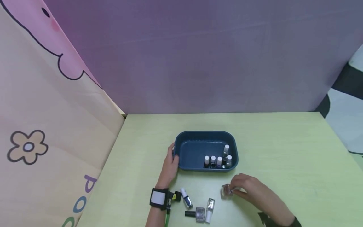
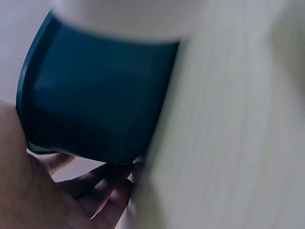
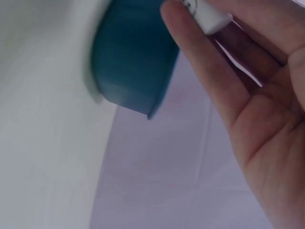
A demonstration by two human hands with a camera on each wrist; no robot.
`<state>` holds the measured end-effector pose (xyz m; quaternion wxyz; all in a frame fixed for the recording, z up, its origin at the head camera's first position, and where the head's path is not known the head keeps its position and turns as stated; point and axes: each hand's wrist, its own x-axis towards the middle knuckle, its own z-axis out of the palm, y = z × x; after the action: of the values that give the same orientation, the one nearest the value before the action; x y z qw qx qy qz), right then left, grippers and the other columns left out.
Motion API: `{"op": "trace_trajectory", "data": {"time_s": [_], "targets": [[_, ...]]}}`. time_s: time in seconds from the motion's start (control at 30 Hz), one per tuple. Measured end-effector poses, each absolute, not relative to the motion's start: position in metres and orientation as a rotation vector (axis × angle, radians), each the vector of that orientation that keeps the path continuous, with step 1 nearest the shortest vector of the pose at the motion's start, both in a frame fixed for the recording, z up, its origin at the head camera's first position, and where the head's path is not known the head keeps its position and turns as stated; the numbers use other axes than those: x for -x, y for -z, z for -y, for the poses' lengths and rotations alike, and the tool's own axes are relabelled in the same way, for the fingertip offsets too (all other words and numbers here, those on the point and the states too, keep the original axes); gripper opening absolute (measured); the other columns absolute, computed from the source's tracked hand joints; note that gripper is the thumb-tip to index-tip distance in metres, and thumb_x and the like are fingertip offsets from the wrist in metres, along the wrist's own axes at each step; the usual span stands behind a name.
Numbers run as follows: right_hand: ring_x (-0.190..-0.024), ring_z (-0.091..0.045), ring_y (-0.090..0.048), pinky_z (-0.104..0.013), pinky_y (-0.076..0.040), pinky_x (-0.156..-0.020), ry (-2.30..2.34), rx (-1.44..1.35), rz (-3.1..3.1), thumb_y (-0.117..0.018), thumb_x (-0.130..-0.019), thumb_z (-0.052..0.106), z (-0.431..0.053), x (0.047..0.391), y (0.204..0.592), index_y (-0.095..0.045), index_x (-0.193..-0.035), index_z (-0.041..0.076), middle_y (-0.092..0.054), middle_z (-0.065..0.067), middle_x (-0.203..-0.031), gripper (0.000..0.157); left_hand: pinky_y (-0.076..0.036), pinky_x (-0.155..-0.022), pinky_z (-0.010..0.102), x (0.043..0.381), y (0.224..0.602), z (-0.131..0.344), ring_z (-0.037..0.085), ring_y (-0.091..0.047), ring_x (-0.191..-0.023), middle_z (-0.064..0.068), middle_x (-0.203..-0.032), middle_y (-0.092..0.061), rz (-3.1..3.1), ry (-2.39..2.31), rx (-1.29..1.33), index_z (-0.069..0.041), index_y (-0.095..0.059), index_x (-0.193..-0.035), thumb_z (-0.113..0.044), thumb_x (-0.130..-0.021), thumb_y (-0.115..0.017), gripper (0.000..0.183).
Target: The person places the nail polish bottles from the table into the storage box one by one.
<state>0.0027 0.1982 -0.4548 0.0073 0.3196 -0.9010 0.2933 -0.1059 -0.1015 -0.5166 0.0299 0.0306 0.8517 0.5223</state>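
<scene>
A dark blue tray [image 1: 193, 151] sits on the table, with several small white-capped nail polish bottles [image 1: 219, 162] standing in its right front part. My left hand [image 1: 170, 165] grips the tray's left end, the thumb at the rim and the other fingers around the outside, as the left wrist view also shows. In front of the tray's right corner, my right hand [image 1: 249, 187] pinches a nail polish bottle [image 1: 226, 191] by its white cap [image 3: 213, 19]. The bottle is tilted on its side, its clear body pointing left.
Nearer the front edge lie a dark nail polish bottle [image 1: 187, 201] with a white cap, a clear bottle [image 1: 200, 214] with a black cap, and a silvery bottle [image 1: 210, 206] with a white cap. A purple backdrop [image 1: 210, 63] rises behind the pale green table [image 1: 283, 142].
</scene>
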Motion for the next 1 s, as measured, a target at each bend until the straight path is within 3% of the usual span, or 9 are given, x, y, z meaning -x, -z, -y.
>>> {"op": "trace_trajectory", "data": {"time_s": [0.27,1.0], "targets": [[-0.081,-0.003,-0.056,-0.012,-0.041,-0.072,-0.736,-1.043,2.567,-0.073,-0.064,0.003,-0.196,0.01,0.442,-0.066,-0.084,0.021,-0.062,0.012,-0.088,0.028,-0.032,-0.1,0.04,0.106,0.517,0.103,0.014,-0.039,-0.126,0.002,-0.142,-0.039,-2.61,-1.627,-0.115,-0.039,-0.022,-0.141,-0.023,-0.096,-0.035,0.05],[-0.088,-0.009,-0.056,-0.013,-0.04,-0.08,-0.558,-0.931,2.442,-0.072,-0.065,0.003,-0.195,0.032,0.402,-0.069,-0.089,0.011,-0.062,0.005,-0.095,0.025,-0.035,-0.097,0.04,0.105,0.515,0.103,0.015,-0.043,-0.12,0.002,-0.138,-0.042,-2.609,-1.643,-0.13,-0.038,-0.023,-0.142,-0.022,-0.095,-0.035,0.051]]}}
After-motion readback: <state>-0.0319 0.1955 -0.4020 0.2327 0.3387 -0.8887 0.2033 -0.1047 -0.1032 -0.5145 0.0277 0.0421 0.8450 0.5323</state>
